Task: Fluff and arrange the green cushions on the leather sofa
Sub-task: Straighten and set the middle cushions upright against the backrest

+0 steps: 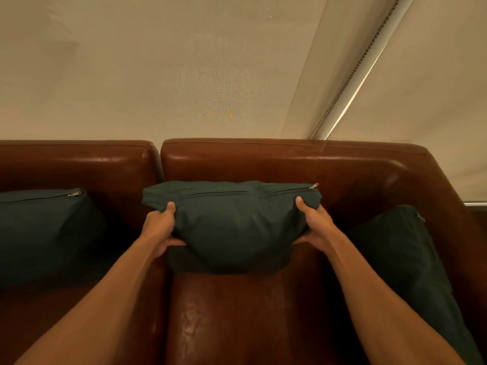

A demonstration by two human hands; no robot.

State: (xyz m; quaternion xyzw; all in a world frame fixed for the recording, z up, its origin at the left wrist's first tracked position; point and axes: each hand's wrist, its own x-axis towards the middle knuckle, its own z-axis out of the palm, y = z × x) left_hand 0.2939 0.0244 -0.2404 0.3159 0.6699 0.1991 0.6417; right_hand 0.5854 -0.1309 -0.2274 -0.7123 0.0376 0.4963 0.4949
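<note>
A dark green cushion [234, 225] stands against the back of the brown leather sofa [263, 164], zipper edge up. My left hand [160, 227] grips its left side and my right hand [315, 223] grips its right side, thumbs on the front. The cushion bulges between them, and its bottom rests on the seat. A second green cushion [44, 230] leans on the sofa back at the left, zipper on top. A third green cushion [400, 262] lies against the right armrest, mostly in shadow.
The sofa seat [226, 320] stretches toward me between my forearms. Behind the sofa hang beige roller blinds [158, 69] with a bead chain [350, 72] at the right. The sofa's right arm [448, 196] bounds the corner.
</note>
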